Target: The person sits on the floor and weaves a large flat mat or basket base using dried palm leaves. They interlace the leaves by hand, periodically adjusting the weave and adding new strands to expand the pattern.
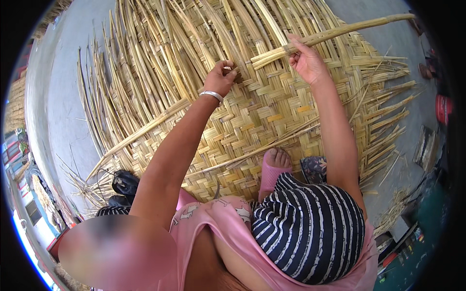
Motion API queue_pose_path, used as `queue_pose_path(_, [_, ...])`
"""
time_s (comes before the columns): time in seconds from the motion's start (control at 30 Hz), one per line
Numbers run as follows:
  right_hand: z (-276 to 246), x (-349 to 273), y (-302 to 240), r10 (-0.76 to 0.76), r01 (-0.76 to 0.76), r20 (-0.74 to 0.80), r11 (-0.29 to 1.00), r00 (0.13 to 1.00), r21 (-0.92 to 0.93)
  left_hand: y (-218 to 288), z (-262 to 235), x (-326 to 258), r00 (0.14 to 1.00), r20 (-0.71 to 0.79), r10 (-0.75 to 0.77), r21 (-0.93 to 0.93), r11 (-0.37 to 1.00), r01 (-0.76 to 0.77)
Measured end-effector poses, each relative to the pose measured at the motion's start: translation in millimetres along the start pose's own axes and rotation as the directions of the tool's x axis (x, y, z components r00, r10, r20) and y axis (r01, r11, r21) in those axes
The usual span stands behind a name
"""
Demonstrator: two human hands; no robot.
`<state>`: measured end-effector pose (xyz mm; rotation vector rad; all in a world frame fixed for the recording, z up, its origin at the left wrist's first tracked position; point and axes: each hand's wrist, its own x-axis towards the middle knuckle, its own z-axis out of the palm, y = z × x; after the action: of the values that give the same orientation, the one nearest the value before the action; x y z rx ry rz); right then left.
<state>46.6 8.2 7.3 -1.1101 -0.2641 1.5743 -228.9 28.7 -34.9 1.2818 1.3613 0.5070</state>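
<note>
A large mat (213, 128) of flattened, split reeds lies woven in front of me, its unwoven strips (145, 58) fanning out loose at the far side. My right hand (308, 62) pinches a long split reed (340, 32) between thumb and fingers. That reed slants across the mat, its forked near end over the weave and its other end out past the right edge. My left hand (221, 77), with a silver bangle at the wrist, is closed at the weave's far border. Its curled fingers seem to grip one lengthwise strip, partly hidden by the hand.
My foot in a pink slipper (275, 172) rests on the mat's near part. Reed ends (388, 114) stick out over the grey concrete floor (60, 97) at the right. A dark bag-like item (125, 183) lies at the left edge, and a red container (442, 108) stands far right.
</note>
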Motion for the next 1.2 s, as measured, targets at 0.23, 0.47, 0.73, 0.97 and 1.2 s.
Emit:
queue_pose_path(0.23, [12.1, -0.5, 8.5, -0.007, 0.008, 0.004, 0.985, 1.000, -0.174, 21.6, 8.8, -31.3, 0.960, -0.142, 0.242, 0.476, 0.867, -0.148])
queue_pose_path(0.47, [-3.0, -8.5, 30.6, -0.083, 0.024, -0.209, 0.963, 0.974, -0.269, 18.3, 6.6, -42.4, 0.876, 0.104, 0.472, 0.859, 0.401, -0.317])
queue_pose_path(0.73, [-10.0, -16.7, 34.5, -0.032, -0.018, -0.216, 0.974, 0.976, -0.227, 32.2, -5.3, -36.7, 0.887, 0.349, 0.301, 0.874, 0.238, -0.424])
queue_pose_path(0.97, [-24.5, -31.1, 10.0, 0.045, -0.014, -0.128, 0.973, 0.991, 0.231, 79.7, 25.0, -21.2, 0.901, 0.251, 0.355, 0.696, 0.580, -0.423])
queue_pose_path(1.2, [-10.4, -21.8, -11.3, -0.047, 0.056, -0.220, 0.998, 0.974, 0.034, 107.2, 77.6, 4.6, 0.975, 0.219, 0.033, 0.574, 0.804, -0.156])
